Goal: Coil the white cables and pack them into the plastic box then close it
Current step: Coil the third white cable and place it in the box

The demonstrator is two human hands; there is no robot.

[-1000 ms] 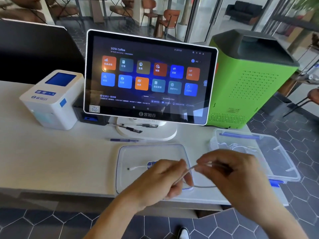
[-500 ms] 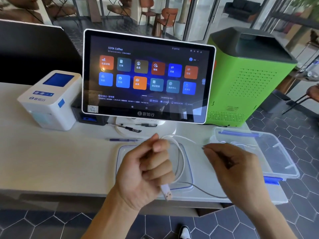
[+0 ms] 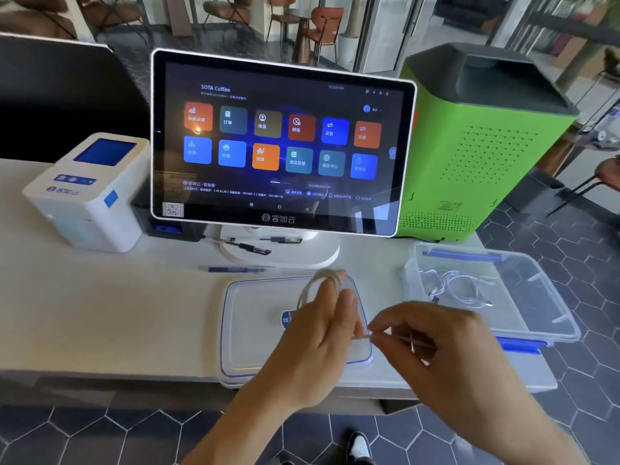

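My left hand [image 3: 322, 333] holds a small loop of white cable [image 3: 313, 285] upright above the clear box lid [image 3: 248, 330], which lies flat near the table's front edge. My right hand [image 3: 432, 344] pinches the cable's loose end just right of the left hand's fingers. The clear plastic box [image 3: 536, 297] with blue clasps stands open at the right end of the table. Coiled white cables [image 3: 459, 290] lie inside it.
A touchscreen terminal [image 3: 278, 142] on a white stand rises behind the lid. Pens [image 3: 245, 246] lie at its base. A white printer [image 3: 87, 193] sits at the left, and a green machine [image 3: 483, 146] stands behind the box. The table's front edge runs under my wrists.
My left hand turned and raised the cable loop. My right hand moved in from the right and now pinches the cable end close to the left fingers. The hanging plug is no longer visible.
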